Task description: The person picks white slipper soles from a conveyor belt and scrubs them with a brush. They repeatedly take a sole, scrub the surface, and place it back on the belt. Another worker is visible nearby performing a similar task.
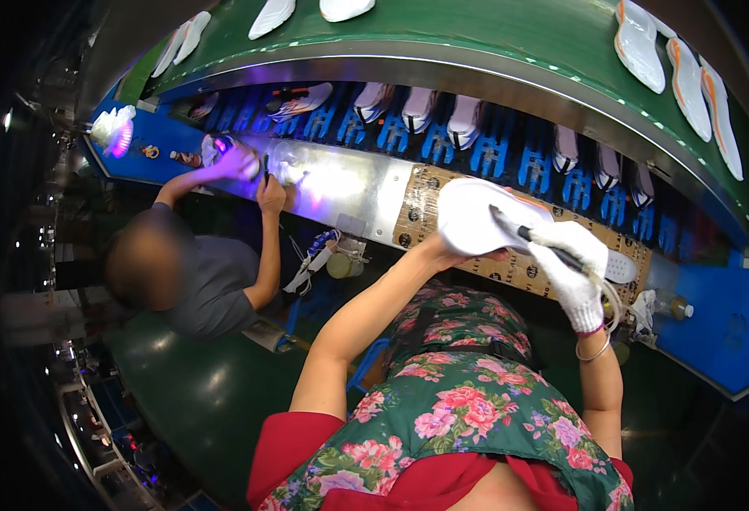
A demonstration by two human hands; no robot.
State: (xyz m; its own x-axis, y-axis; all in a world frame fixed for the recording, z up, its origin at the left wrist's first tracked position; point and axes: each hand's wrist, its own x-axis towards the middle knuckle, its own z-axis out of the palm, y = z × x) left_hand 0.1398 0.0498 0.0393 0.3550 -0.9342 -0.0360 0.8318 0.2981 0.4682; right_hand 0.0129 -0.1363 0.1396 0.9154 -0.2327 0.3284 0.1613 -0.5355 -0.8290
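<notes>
The left hand [449,253] grips a white sole [466,211] from beneath, seemingly steadying it under the brush-like tool [511,226] the gloved right hand [572,260] clasps.

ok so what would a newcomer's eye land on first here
Probably the bright white shoe sole near the centre, held in the bare left hand, with the gloved right hand holding a dark-handled tool over it. Next, the purple-white glare left of centre, by a co-worker. Then the flowered green apron across the lower middle.
</notes>
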